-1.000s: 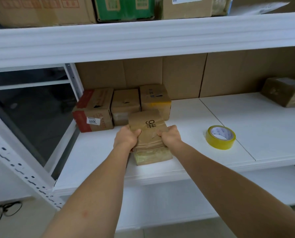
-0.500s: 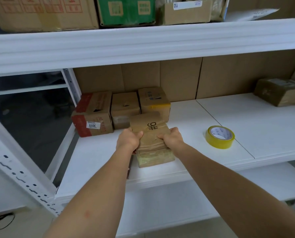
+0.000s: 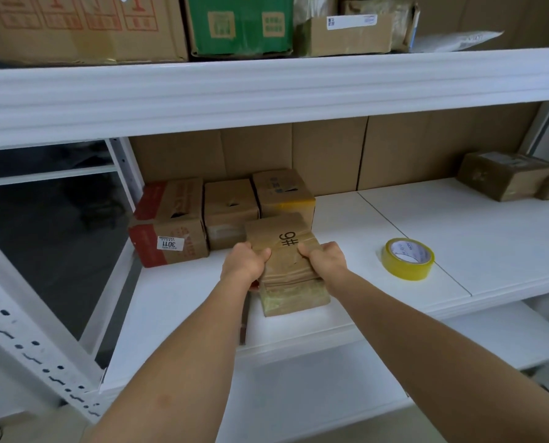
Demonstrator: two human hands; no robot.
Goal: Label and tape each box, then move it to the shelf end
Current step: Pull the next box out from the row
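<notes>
Both hands are on the box marked "9#" [image 3: 282, 251], a brown carton wrapped in clear tape that sits on the white shelf [image 3: 458, 235] near its front edge. The left hand [image 3: 244, 262] grips the box's left side, thumb curled over the top edge; the right hand [image 3: 325, 260] grips the right side the same way, thumb laid on the lid. The box's far end comes right up to the row of boxes behind it, though whether it touches them I cannot tell.

That row stands at the left end of the shelf, three side by side: a red-and-brown box with a "3011" label [image 3: 169, 223] nearest the white upright, a plain brown box [image 3: 230, 212] in the middle, and a box with a yellow band [image 3: 282, 193] on the right, against the cardboard backing [image 3: 330, 151].

Off to the right of the hands, well apart from the box, a roll of yellow tape [image 3: 407, 259] lies flat on the shelf. Further right, at the far end, two taped brown parcels [image 3: 506, 175] sit together.

On the upper shelf [image 3: 266, 87] there is a large brown carton with red print [image 3: 81, 27], a green carton [image 3: 241, 24] and a smaller brown carton [image 3: 346, 35].
</notes>
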